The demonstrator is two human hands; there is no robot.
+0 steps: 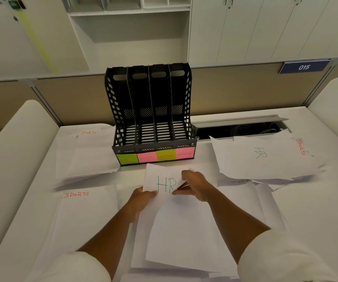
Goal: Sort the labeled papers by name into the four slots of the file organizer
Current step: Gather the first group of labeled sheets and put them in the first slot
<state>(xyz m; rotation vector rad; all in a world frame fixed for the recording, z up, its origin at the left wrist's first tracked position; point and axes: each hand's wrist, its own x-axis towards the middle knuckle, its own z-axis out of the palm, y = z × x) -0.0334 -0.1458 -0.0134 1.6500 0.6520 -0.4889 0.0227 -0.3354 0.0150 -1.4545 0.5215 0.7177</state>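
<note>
A black four-slot file organizer (151, 110) stands at the back of the desk, all its slots bare, with green, pink, yellow and pink sticky labels on its front. Just in front of it both my hands hold a white paper marked "HR" in green (165, 183), lifted off a stack. My left hand (141, 202) grips its lower left edge. My right hand (194, 185) pinches its right edge. Another HR paper (260, 152) lies on a loose pile to the right. A paper marked "SPORTS" (76, 194) lies at the left front.
More sheets lie spread at the back left, one marked SPORTS (88, 132), and a sideways SPORTS sheet (300, 147) sits at the far right. An open cable trough (243, 127) runs behind the right pile. Low partitions border the desk.
</note>
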